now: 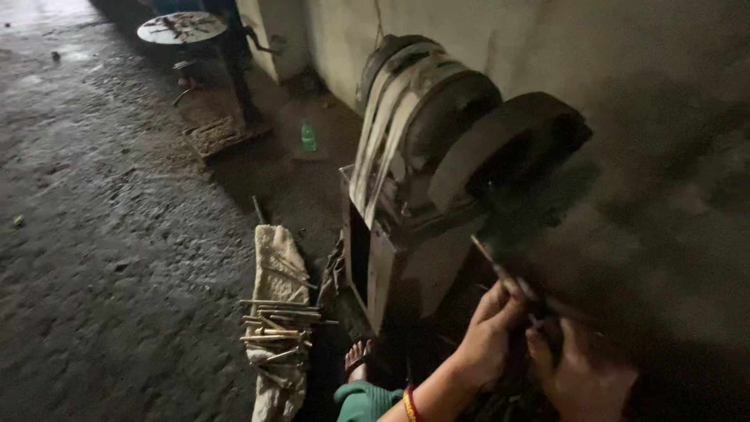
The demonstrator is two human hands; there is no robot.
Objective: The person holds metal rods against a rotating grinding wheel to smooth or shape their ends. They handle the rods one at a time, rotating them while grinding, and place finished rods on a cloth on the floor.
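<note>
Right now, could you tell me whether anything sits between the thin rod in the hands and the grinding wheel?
Nothing visible does. The left hand and right hand grip the thin rod, whose tip points up at the dark grinding wheel, with only open air between them.

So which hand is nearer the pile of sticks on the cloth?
Left. The left hand holds the thin rod at the grinding wheel, on the side toward the pile of sticks; the right hand lies farther away.

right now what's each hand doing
left hand: closed on a thin rod
right hand: gripping the same rod lower down, dim
</note>
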